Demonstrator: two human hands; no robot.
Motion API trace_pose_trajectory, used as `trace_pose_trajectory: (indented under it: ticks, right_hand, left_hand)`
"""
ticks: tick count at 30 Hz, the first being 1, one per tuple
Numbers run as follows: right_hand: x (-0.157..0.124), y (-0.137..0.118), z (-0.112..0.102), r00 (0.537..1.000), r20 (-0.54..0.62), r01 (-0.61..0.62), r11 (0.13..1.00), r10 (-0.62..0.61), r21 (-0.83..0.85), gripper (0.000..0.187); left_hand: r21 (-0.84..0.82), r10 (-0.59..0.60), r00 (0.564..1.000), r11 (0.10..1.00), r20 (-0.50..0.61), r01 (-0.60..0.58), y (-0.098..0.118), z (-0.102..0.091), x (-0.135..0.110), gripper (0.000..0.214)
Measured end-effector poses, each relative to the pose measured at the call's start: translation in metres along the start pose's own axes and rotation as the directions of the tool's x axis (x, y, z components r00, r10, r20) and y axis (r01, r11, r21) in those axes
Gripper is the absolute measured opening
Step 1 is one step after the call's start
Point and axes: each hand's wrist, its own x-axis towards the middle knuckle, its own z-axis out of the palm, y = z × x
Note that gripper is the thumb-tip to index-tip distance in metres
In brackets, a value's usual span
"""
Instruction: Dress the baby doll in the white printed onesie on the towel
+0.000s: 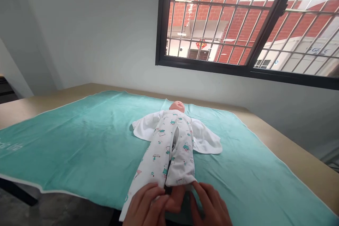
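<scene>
Blanket (79,141) in blue-green covers the ground to the left of the left hand and runs on beneath both hands; it looks soft and fleecy, so it should drag and ruck rather than slide. Just beyond the left hand, the longer leg (147,169) of a white printed suit slants down past the knuckles, its lower end at the hand's outer side. The left hand (148,204) has its fingers bent close together, the tips at a doll's foot (178,197); whether they grip it or only touch it is hidden.

Straight ahead of the gap between the hands lies the doll (177,106), on its back with its head at the far end, wearing the suit (165,134), with white cloth (145,127) spread out on both sides. The doll is probably light and fairly firm, steadied best by the ankle or foot. The suit seems thin, limp and a little stretchy; it would bunch easily and give no support, so the hem is the place to take it, with gentle fingertips.

To the right of the foot, the shorter leg (182,164) is rucked up, its cuff (185,183) meeting the forefinger of the right hand (212,203). That hand curves loosely, thumb and forefinger apart lower down; how firmly it has the cuff does not show.
</scene>
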Motion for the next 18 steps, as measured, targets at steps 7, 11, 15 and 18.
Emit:
trace_pose_trajectory:
  ticks: [7, 11, 15, 18]
  right_hand:
    - [0.005, 0.004, 0.011, 0.988, 0.152, -0.015, 0.999, 0.022, -0.050, 0.019]
    - [0.007, -0.003, 0.014, 0.974, 0.172, -0.164, 0.981, 0.145, 0.101, 0.022]
    - [0.012, -0.012, 0.010, 0.942, 0.211, -0.311, 0.911, 0.260, 0.269, 0.022]
    - [0.015, -0.013, 0.003, 0.865, 0.349, -0.490, 0.756, 0.359, 0.435, 0.027]
  left_hand:
    - [0.010, -0.165, 0.983, 0.986, 0.080, 0.165, 0.023, 0.028, 0.030, 0.022]
    - [0.013, -0.155, 0.986, 0.988, 0.064, 0.154, 0.019, 0.031, 0.027, 0.023]
    - [0.045, -0.102, 0.993, 0.994, 0.054, 0.100, 0.014, 0.029, 0.025, 0.031]
    - [0.014, -0.172, 0.983, 0.985, 0.063, 0.172, 0.017, 0.028, 0.026, 0.024]
